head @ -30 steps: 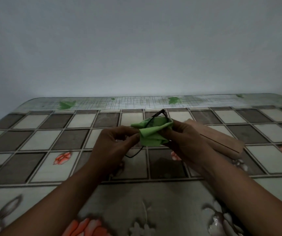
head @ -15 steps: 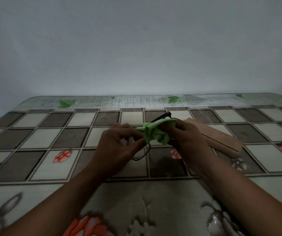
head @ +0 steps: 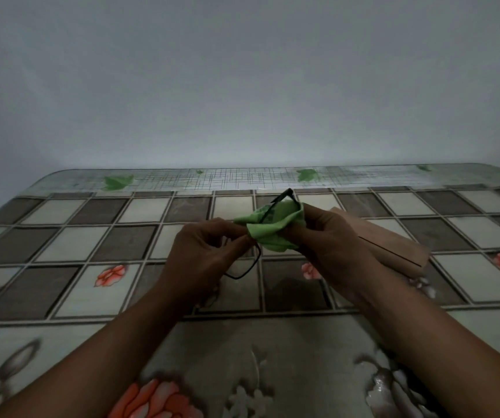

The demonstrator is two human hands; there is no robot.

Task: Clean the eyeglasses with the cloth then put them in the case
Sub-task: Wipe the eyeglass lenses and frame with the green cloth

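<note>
Eyeglasses (head: 288, 193) with a thin black frame are held in mid-air between a person's two bare hands, just above the middle of a patterned surface (head: 61, 245). The left hand (head: 206, 254) has its fingers curled, thumb and fingertips pinching the frame near its centre; one dark-rimmed lens hangs below that hand, clear of the surface. The right hand (head: 330, 245) is closed around a bunched green cloth (head: 272, 227), which is folded over the other lens so that only a corner of the frame pokes out above the fabric. How the right fingers sit against the glass under the cloth cannot be made out.

A tan eyeglass case (head: 393, 245) lies flat on the surface just behind and to the right of the right hand, its long side angled away toward the right edge, with a dark seam line running along it. Part of the case is hidden by that hand, and whether it is open or closed cannot be told from here.

Covering the surface is a glossy sheet printed with grey and cream squares, orange flowers and green leaves. Both forearms reach in from the near edge. Beyond the far edge stands a plain pale wall (head: 242, 86), and the light in the room is dim.
</note>
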